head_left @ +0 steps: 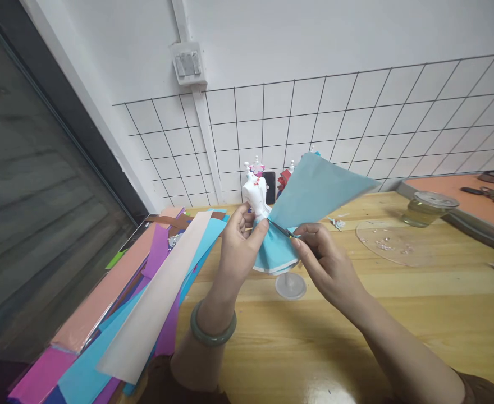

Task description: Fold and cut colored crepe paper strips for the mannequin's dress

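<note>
White dress form point(255, 194) is pinched at the waist by the left grip point(242, 240); a dark slim tool point(281, 229) is clamped in the right grip point(330, 261). Blue sheeting point(319, 192), flaring from that waist, is apparently being cut or tucked; steadiness is called for.

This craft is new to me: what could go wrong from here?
The dark tool in the right hand points close to the left hand, so a slip might poke its thumb. The upper blue sheet narrows toward the tool's tip and could tear or crease there. The white mannequin stands on a round base and may tip if knocked.
</note>
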Action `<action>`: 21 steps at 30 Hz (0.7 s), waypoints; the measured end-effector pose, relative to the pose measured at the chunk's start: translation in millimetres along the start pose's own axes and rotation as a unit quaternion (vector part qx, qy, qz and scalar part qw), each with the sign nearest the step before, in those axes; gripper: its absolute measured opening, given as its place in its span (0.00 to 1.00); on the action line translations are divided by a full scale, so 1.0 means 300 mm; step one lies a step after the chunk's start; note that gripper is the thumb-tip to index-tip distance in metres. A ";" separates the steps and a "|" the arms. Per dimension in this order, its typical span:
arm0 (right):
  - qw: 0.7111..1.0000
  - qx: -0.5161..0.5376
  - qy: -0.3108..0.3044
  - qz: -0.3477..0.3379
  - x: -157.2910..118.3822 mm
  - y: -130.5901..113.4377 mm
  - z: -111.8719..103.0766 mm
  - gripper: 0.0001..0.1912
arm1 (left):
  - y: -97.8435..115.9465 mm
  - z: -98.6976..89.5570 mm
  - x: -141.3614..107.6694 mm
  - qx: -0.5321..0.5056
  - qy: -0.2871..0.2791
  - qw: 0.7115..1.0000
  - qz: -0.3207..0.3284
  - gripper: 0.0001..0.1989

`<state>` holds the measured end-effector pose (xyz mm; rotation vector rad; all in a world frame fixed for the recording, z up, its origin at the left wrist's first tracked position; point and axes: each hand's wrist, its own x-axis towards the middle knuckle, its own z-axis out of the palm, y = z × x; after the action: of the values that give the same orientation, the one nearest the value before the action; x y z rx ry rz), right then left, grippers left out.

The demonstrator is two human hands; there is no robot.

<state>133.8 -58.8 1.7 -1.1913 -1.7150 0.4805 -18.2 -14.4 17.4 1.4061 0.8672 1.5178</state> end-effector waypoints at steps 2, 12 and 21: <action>1.000 -0.011 0.000 -0.005 -0.001 0.000 -0.001 0.07 | 0.000 0.000 -0.001 -0.003 0.001 1.000 -0.006 0.22; 0.992 -0.086 0.049 -0.082 0.003 0.009 -0.004 0.05 | 0.022 0.009 -0.004 -0.016 0.008 1.000 -0.015 0.22; 0.985 -0.112 0.063 -0.114 0.004 0.018 0.005 0.06 | 0.052 0.014 -0.011 0.000 0.013 1.000 -0.012 0.19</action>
<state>135.0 -54.9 -2.5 -1.1362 -1.8021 0.0741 -16.2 -23.7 30.9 1.3739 0.8960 1.5221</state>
